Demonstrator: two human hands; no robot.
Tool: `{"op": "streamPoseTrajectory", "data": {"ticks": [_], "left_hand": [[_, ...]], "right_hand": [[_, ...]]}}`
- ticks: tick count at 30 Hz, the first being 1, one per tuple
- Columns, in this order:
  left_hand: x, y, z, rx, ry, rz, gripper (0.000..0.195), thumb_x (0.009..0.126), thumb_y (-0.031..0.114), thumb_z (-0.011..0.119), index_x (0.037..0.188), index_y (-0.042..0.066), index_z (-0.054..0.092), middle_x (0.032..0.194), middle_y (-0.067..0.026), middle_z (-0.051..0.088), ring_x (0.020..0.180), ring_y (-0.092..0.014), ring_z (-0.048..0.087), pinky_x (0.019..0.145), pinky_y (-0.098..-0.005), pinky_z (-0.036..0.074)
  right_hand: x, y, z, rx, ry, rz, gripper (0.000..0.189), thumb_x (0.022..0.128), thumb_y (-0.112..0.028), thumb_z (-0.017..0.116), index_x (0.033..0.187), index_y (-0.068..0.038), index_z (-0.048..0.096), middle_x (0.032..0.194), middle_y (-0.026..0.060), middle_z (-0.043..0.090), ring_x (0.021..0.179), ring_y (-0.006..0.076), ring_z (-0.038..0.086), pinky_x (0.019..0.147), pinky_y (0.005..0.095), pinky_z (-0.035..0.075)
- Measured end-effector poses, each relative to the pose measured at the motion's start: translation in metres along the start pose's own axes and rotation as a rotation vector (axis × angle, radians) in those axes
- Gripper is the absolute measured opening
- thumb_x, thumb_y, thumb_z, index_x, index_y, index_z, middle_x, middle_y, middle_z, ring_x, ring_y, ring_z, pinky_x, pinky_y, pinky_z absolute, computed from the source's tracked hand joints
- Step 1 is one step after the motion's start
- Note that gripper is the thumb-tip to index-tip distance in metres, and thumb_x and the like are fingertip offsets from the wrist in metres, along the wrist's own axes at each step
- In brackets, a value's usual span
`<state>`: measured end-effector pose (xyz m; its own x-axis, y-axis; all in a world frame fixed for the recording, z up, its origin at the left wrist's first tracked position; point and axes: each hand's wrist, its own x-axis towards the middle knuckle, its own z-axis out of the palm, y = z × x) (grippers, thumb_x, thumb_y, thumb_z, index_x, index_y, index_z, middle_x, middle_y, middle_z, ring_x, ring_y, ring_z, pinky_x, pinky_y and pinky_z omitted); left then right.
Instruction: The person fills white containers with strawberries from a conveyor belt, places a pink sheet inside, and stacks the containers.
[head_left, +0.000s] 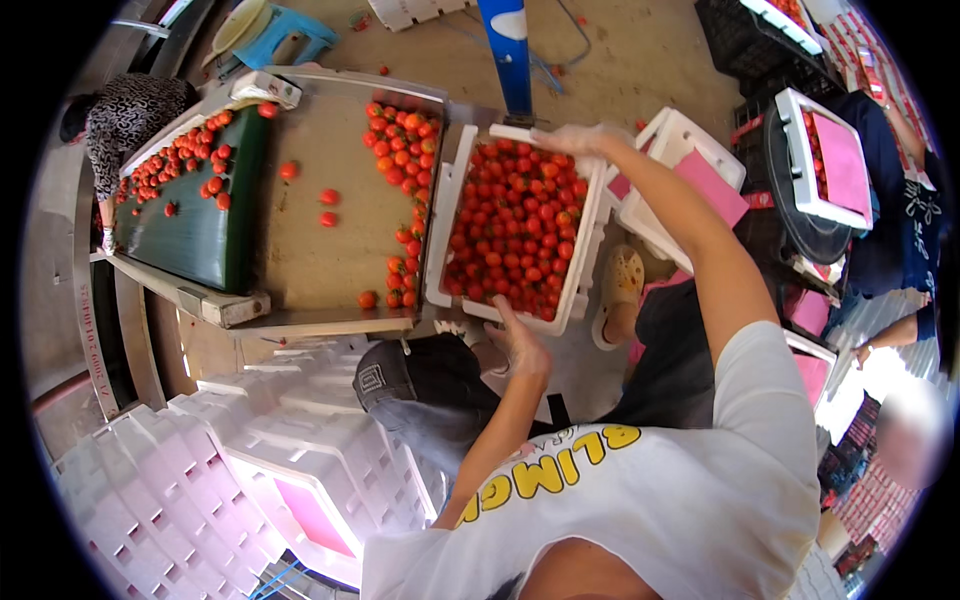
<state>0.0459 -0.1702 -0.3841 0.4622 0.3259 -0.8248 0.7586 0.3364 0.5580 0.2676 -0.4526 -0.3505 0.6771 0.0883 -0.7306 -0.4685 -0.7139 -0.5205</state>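
A white plastic crate (589, 247) filled with red cherry tomatoes (517, 225) stands before me, against the end of a sorting chute (322, 255). My right hand (581, 140) is on the crate's far rim near the right corner, its fingers lying along the edge, slightly blurred. At the near rim is my left hand (523, 349), fingers apart, with a fingertip against the edge. More tomatoes (405, 150) have gathered along the chute's lip beside the crate, and a few lie loose farther up it.
A green conveyor belt (195, 232) carries tomatoes, and a person (139, 105) bends over its far end. Stacked white crates (300, 427) fill the lower left. A blue post (508, 60) rises behind my crate. At right are crates with pink sheets (709, 184) and another person (885, 202).
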Motion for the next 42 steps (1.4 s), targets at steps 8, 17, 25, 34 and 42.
{"op": "streamPoseTrajectory", "data": {"ticks": [8,17,25,34,42], "left_hand": [[0.084,-0.007,-0.021,-0.257,-0.363,0.056,0.081,0.087,0.064,0.048,0.145,0.011,0.027,0.143,-0.0076,0.038,0.125,-0.024,0.043,0.103,-0.0375,0.037],[0.036,-0.002,-0.003,-0.371,-0.864,-0.040,0.076,0.090,0.056,0.049,0.146,0.011,0.025,0.148,-0.0067,0.032,0.133,-0.023,0.035,0.110,-0.0383,0.031],[0.007,0.062,0.116,0.139,-1.258,0.013,0.081,0.089,0.064,0.039,0.148,0.011,0.020,0.151,-0.0104,0.025,0.137,-0.031,0.028,0.111,-0.0479,0.026],[-0.123,0.121,0.252,0.548,-1.455,0.141,0.074,0.092,0.056,0.044,0.147,0.013,0.022,0.150,-0.0080,0.029,0.136,-0.027,0.031,0.112,-0.0444,0.026],[-0.292,0.015,0.250,0.636,-1.749,-0.092,0.066,0.096,0.051,0.038,0.146,0.010,0.022,0.146,-0.0120,0.035,0.131,-0.028,0.040,0.108,-0.0452,0.036]], "right_hand": [[0.015,0.017,0.019,-0.021,0.220,-0.059,0.093,0.077,-0.078,0.040,0.099,0.008,0.065,0.105,0.0286,0.063,0.101,0.0379,0.060,0.087,0.0409,0.042],[-0.067,0.099,0.036,0.257,0.366,0.098,0.090,0.070,-0.081,0.046,0.104,-0.001,0.068,0.106,0.0253,0.063,0.102,0.0358,0.060,0.089,0.0393,0.044],[-0.140,0.186,0.015,0.351,0.648,0.167,0.087,0.072,-0.078,0.047,0.105,-0.001,0.068,0.106,0.0250,0.064,0.099,0.0357,0.061,0.089,0.0398,0.045],[-0.305,0.209,-0.012,0.220,0.909,0.244,0.083,0.077,-0.075,0.044,0.105,-0.001,0.067,0.105,0.0246,0.064,0.098,0.0359,0.062,0.088,0.0407,0.046],[-0.517,0.288,0.019,0.073,1.079,0.533,0.079,0.081,-0.071,0.041,0.105,-0.001,0.067,0.105,0.0242,0.064,0.097,0.0361,0.062,0.087,0.0415,0.047]]}}
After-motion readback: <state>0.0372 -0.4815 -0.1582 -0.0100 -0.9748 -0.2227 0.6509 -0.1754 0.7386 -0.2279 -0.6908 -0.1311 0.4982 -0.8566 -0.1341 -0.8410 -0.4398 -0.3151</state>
